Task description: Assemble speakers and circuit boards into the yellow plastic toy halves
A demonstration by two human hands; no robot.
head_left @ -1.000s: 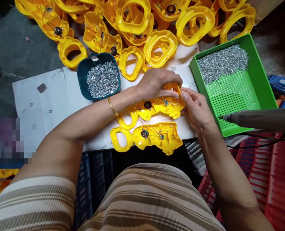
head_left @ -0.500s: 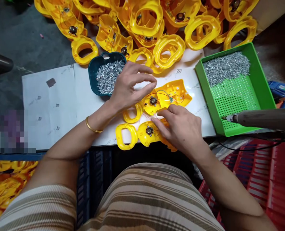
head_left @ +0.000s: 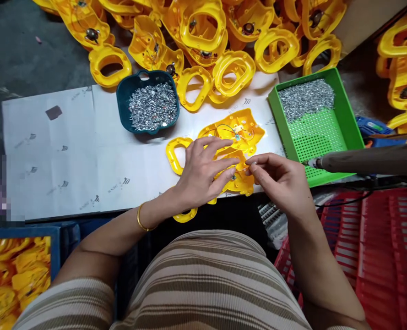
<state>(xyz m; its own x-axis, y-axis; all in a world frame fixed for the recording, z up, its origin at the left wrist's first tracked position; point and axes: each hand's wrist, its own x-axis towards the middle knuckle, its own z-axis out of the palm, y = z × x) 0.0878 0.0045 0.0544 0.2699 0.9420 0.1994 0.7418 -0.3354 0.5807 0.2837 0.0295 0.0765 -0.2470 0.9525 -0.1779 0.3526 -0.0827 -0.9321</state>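
Note:
Two yellow plastic toy shells lie on the white sheet (head_left: 73,156) in front of me. The far shell (head_left: 239,130) shows wires and a small circuit board. My left hand (head_left: 203,176) lies over the near shell (head_left: 239,183), fingers curved and pressing it down. My right hand (head_left: 280,178) pinches a thin wire at the near shell's right end, its fingertips meeting those of the left hand.
A dark teal bowl (head_left: 122,98) of small screws stands at the back. A green perforated tray (head_left: 327,133) with screws is at the right. An electric screwdriver (head_left: 368,159) hangs over it. Many yellow shells (head_left: 224,32) are heaped behind. Red crates (head_left: 388,256) sit lower right.
My left hand came down from near the teal bowl onto the near shell. My right hand shifted right and closed into a pinch on a wire. The view swung slightly right.

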